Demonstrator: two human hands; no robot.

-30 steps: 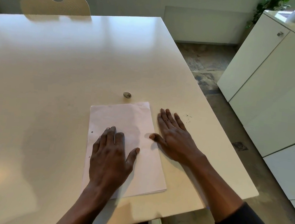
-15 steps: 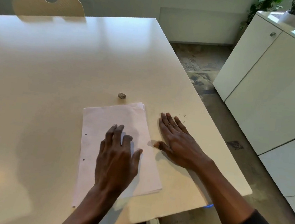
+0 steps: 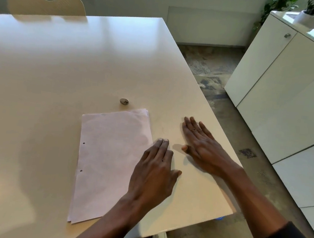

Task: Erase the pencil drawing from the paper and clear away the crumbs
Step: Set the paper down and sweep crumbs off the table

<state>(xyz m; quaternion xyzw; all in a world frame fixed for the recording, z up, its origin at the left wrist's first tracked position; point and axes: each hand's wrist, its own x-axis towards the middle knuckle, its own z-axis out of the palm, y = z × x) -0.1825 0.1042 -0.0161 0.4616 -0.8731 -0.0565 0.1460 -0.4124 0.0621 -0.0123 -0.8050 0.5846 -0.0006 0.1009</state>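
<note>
Left grip (image 3: 155, 170): open and flat, fingers straight and close together, holding nothing; the palm lies over the right edge of the paper, with the fingertips past that edge on bare desk.
Right grip (image 3: 203, 144): open, palm down on the desk, fingers spread, thin rings on its fingers; just right of the left grip and apart from the paper.
Paper (image 3: 109, 158): thin stack of punched sheets, flat near the desk's near edge, corners slightly fanned; marks on the top sheet are too faint to tell.
Eraser (image 3: 124, 101): small, grey-smudged, just beyond the paper's far edge.
Desk (image 3: 61, 72): pale, glossy.
Chair (image 3: 46, 4): at the far side.
Cabinets (image 3: 287, 96): white, on the right, with a potted plant (image 3: 307, 18) on top.
</note>
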